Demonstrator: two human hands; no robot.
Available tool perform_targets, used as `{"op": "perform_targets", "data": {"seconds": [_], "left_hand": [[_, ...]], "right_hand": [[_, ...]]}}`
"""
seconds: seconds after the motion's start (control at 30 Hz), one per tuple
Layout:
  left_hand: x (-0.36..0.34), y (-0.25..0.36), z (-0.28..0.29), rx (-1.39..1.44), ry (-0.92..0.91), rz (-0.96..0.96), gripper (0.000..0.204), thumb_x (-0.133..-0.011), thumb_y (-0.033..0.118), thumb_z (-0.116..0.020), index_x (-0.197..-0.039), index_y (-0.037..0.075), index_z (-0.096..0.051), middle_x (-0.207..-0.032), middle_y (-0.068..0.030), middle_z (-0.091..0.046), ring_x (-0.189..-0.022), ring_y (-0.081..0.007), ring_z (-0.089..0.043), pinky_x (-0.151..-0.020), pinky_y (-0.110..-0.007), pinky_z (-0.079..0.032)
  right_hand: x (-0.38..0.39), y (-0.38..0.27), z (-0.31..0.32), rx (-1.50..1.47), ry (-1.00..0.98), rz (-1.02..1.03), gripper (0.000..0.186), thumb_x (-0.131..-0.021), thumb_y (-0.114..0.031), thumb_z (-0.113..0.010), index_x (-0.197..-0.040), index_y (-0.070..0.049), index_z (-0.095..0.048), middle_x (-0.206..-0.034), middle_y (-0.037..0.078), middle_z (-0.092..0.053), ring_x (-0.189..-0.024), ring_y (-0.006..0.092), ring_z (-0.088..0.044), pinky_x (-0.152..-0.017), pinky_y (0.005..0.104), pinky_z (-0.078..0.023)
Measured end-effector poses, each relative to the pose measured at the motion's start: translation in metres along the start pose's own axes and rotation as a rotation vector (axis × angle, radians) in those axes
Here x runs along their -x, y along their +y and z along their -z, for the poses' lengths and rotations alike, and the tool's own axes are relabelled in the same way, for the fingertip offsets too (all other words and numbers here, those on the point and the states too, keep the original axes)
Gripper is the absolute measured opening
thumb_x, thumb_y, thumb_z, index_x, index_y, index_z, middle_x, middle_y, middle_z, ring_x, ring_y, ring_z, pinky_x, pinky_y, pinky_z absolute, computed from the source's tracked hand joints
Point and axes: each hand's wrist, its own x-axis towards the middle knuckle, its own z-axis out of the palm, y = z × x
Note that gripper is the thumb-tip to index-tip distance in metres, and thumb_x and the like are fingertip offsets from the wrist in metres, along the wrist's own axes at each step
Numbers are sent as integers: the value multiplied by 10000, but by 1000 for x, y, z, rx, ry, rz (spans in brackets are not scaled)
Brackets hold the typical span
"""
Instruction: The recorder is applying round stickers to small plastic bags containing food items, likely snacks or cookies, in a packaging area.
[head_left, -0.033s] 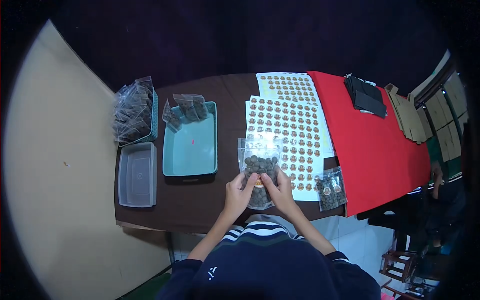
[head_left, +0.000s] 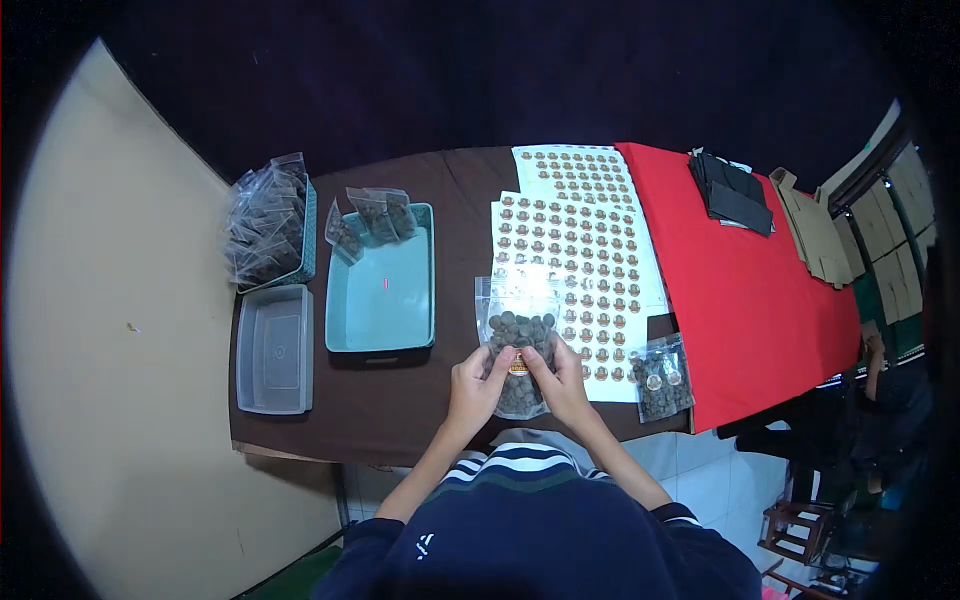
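Between my two hands is a clear zip pouch (head_left: 520, 390) filled with dark round pieces, its unfilled top pointing away from me. My left hand (head_left: 478, 382) grips its left side, and my right hand (head_left: 564, 383) grips the right side. Both thumbs press on a round orange-brown sticker (head_left: 518, 363) on the pouch's front; the other fingers are hidden behind it. Under and beyond the pouch lie white sheets (head_left: 570, 250) covered with rows of the same small round stickers. A second filled pouch (head_left: 663, 385) with round stickers on it lies to the right of my right hand.
At left, a turquoise tray (head_left: 385, 300) holds a few filled pouches (head_left: 380, 214). Beside it stand a clear plastic box (head_left: 275, 350) and a basket heaped with pouches (head_left: 266, 225). Red cloth (head_left: 740, 300) at right carries black flat packages (head_left: 732, 190); cardboard (head_left: 810, 230) lies beyond. Another person (head_left: 880, 400) is at far right.
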Motion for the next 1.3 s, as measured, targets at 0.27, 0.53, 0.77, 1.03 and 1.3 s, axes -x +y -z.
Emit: {"op": "perform_targets", "data": {"seconds": [0.27,0.53,0.77,1.03,1.3], "left_hand": [[2,-6,12,-48,-66,91,271,-883,229,-550,-914,-37,-593,-688,13,-569,-646,-13,-472,-549,-189,-403],[6,7,9,78,-96,41,187,-854,110,-581,-981,-28,-582,-797,10,-599,-693,-2,-499,-577,-174,-415],[5,-9,14,77,-163,51,233,-855,143,-585,-992,-45,-568,-802,-17,-609,-688,-18,-509,-587,-189,-436],[4,0,11,329,-87,155,247,-862,127,-568,-1028,-55,-553,-883,-51,-621,-786,-60,-564,-686,-200,-463],[1,1,16,12,-63,247,262,-864,225,-581,-903,-34,-582,-789,-36,-624,-694,-42,-542,-589,-189,-425]], "right_hand": [[-2,-19,7,-140,-106,-194,291,-908,-243,-492,-1013,27,-516,-860,65,-585,-784,92,-512,-699,255,-424],[-1,-20,5,-16,-34,-155,293,-868,-222,-548,-976,50,-535,-851,97,-606,-776,109,-525,-716,282,-438],[0,-29,5,-113,-85,-232,322,-906,-271,-501,-991,38,-531,-880,68,-599,-803,95,-518,-734,261,-427],[-3,-28,8,-114,-136,-307,322,-897,-301,-508,-982,9,-523,-779,36,-538,-689,73,-464,-610,233,-377],[1,-20,3,30,-207,-77,405,-765,-203,-666,-1050,43,-515,-963,147,-603,-879,188,-567,-788,312,-439]]}}
